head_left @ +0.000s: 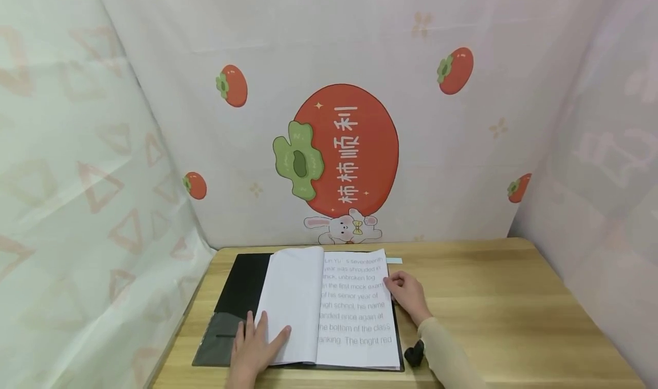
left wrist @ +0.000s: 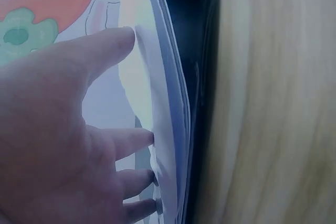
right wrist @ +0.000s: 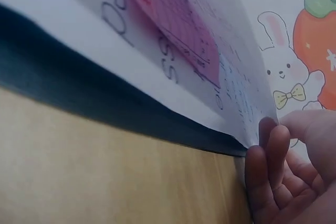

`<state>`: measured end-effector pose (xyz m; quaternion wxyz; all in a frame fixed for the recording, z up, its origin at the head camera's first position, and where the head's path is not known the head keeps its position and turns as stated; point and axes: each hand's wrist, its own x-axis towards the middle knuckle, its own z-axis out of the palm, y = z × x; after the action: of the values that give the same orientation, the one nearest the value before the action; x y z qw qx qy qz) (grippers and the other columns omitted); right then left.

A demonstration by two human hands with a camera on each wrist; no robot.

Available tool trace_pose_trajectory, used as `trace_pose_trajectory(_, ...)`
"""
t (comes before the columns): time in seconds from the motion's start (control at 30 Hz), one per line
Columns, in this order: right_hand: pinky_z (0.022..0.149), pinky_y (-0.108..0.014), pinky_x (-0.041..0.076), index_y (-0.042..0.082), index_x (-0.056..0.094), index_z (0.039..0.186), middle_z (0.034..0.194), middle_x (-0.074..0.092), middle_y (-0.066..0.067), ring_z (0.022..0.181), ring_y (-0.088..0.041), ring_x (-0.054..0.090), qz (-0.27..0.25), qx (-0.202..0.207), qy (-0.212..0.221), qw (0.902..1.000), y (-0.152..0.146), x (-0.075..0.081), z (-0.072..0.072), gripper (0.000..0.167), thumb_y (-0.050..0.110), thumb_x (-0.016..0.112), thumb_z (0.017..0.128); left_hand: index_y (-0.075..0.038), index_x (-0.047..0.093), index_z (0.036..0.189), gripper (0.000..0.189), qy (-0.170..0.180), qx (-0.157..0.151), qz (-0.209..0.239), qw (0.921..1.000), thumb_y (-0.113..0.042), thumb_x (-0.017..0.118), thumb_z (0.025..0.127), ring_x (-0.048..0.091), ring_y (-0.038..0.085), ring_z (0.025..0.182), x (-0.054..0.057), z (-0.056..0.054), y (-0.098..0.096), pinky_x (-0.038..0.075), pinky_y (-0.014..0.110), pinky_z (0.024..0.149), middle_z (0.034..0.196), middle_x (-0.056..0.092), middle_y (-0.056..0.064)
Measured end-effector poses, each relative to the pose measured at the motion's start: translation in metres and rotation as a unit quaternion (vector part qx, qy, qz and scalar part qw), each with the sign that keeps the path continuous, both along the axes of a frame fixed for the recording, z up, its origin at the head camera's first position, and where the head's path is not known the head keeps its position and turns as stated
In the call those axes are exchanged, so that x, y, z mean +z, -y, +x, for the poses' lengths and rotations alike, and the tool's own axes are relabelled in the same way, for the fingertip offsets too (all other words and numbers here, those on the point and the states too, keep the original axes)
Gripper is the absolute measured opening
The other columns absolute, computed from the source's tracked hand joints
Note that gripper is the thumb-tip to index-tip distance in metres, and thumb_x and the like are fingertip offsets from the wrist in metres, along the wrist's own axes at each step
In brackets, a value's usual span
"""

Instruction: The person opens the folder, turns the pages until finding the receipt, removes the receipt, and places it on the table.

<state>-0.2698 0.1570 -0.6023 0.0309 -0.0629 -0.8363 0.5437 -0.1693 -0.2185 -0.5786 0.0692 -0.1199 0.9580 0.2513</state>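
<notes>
A black folder of white sheets lies open on the table. My left hand rests with spread fingers over the lower part of the left page, which is blank. In the left wrist view its thumb and fingertips reach the sheets' edge. My right hand pinches the outer edge of the right page, printed with large English text. From the right wrist, thumb and fingers meet at the page edge, and a pink note and blue handwriting show.
The wooden table extends to the right of the folder. A pale blue tab sticks out past the page's upper right. Beside the right sleeve is a small black object. A white cloth with persimmon prints hangs behind.
</notes>
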Motion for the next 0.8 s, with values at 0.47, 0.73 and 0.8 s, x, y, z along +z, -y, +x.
trace_pose_trajectory(0.47, 0.056, -0.024, 0.051, 0.001, 0.066, 0.108, 0.08, 0.067, -0.007, 0.061, -0.016, 0.058, -0.122, 0.022, 0.002, 0.9923, 0.015, 0.015, -0.002, 0.022, 0.022, 0.07, 0.103, 0.006, 0.037, 0.159, 0.107, -0.033, 0.001, 0.0, 0.9995, -0.075, 0.058, 0.094, 0.006, 0.063, 0.152, 0.007, 0.002, -0.008, 0.007, 0.078, 0.119, 0.167, 0.009, 0.04)
trace_pose_trajectory(0.73, 0.054, -0.026, 0.05, 0.003, 0.066, 0.104, 0.084, 0.065, -0.013, 0.058, -0.016, 0.056, -0.128, 0.035, -0.022, 0.9909, 0.038, 0.031, -0.002, 0.02, 0.023, 0.069, 0.104, -0.005, 0.053, 0.154, 0.085, -0.152, -0.068, -0.05, 0.9848, -0.068, 0.061, 0.097, 0.024, 0.057, 0.152, 0.015, 0.013, -0.036, 0.018, 0.077, 0.118, 0.166, 0.028, 0.033)
trace_pose_trajectory(0.8, 0.054, -0.025, 0.051, 0.004, 0.066, 0.104, 0.088, 0.066, -0.017, 0.058, -0.015, 0.057, -0.123, 0.044, -0.029, 0.991, 0.042, 0.034, -0.001, 0.019, 0.023, 0.069, 0.104, -0.009, 0.058, 0.151, 0.079, -0.185, -0.083, -0.053, 0.9779, -0.067, 0.062, 0.097, 0.029, 0.054, 0.151, 0.019, 0.017, -0.046, 0.021, 0.075, 0.118, 0.165, 0.035, 0.028)
